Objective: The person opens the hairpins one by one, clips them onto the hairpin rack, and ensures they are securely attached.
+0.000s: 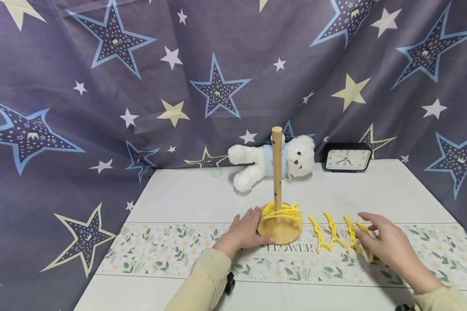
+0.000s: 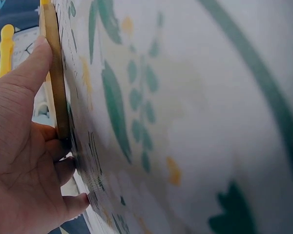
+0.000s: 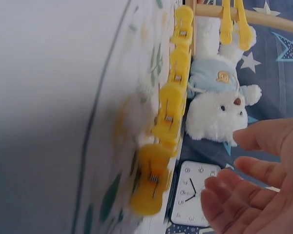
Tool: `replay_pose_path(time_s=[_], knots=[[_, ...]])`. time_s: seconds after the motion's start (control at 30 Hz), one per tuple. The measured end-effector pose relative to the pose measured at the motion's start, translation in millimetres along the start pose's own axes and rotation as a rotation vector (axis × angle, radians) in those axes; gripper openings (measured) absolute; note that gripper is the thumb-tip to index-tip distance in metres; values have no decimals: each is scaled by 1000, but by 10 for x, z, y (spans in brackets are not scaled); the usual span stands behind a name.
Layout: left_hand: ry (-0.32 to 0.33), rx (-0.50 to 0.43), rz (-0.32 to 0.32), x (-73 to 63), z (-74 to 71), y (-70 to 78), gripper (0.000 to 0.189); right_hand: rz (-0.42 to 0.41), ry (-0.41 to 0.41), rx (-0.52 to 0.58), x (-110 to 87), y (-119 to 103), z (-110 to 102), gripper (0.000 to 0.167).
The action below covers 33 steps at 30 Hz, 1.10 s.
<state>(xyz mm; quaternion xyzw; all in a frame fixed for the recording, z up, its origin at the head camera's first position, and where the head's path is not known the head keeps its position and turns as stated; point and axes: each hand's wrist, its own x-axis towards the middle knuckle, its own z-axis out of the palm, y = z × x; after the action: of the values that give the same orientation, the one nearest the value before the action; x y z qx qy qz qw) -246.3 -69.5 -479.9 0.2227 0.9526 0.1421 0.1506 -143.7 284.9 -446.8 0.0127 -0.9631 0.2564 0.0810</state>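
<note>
Head view shows the left hand [image 1: 244, 231] resting against the round base of a wooden stand [image 1: 277, 190], fingers straight and laid along the rim, its grip released rather than curled round anything; the left wrist view confirms this, with the thumb lying on the edge of the base while the rest of the stand is cut off by the frame. Several yellow clips [image 1: 282, 211] are piled on the base around the upright post, overlapping so that their number cannot be told. The right hand [image 1: 389, 246] hovers, fingers relaxed and spread, over the right end of a row of yellow clothespins [image 1: 334, 233] lying on the floral runner [image 1: 159, 250] just right of the stand; the hand covers the last one or two pins, and whether a fingertip touches them cannot be told. In the right wrist view the nearest pin is blurred. Behind the post a white teddy bear [image 1: 264, 162] lies on the surface [image 1: 393, 190], partly hidden by the post, beside a black clock [image 1: 347, 157].
</note>
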Motion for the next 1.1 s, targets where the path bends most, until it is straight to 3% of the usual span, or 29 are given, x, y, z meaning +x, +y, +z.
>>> replay_pose_path(time_s=[0.27, 0.5, 0.63, 0.77, 1.1], knots=[[0, -4, 5, -17, -38, 22, 103, 50, -111, -72, -44, 203, -54, 71], [5, -10, 5, -30, -52, 28, 104, 155, -289, -103, -45, 333, -19, 99], [10, -3, -2, 14, 9, -6, 106, 220, -367, -105, -71, 337, 3, 82], [9, 4, -9, 40, 42, -19, 107, 230, -400, -128, -87, 335, 15, 63], [4, 0, 5, -14, -23, 14, 105, 166, -349, -145, -34, 329, -85, 51]])
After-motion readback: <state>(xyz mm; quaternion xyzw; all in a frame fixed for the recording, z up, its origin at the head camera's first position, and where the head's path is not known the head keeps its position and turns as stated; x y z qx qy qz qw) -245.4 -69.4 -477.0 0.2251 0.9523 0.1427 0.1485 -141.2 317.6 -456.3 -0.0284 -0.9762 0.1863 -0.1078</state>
